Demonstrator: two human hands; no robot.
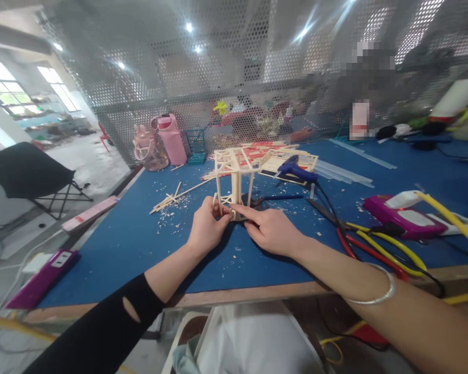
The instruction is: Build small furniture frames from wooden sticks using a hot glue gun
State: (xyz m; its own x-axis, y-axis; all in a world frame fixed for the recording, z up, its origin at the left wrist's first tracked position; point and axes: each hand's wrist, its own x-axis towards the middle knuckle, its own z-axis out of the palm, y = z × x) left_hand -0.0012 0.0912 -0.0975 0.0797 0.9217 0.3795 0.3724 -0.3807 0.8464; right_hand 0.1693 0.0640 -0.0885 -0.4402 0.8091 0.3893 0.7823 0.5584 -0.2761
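A small frame model of pale wooden sticks (236, 179) stands upright on the blue tabletop in front of me, with a thicker post in its middle. My left hand (208, 224) grips its lower left corner, thumb and fingers closed around the base. From the other side, my right hand (273, 231) presses its stretched index finger on the front of the base, close to the left thumb; its other fingers are curled. My fingers hide part of the base. Just behind the right hand lie dark-handled pliers (259, 201).
A blue glue gun (296, 170) rests right of the model near clear glue sticks (341, 171). Loose sticks (167, 200) and shavings lie left. Purple power strips (403, 215), cables and red-handled pliers (345, 241) occupy the right. Pink bottles (172, 137) stand before the perforated metal screen (203, 67).
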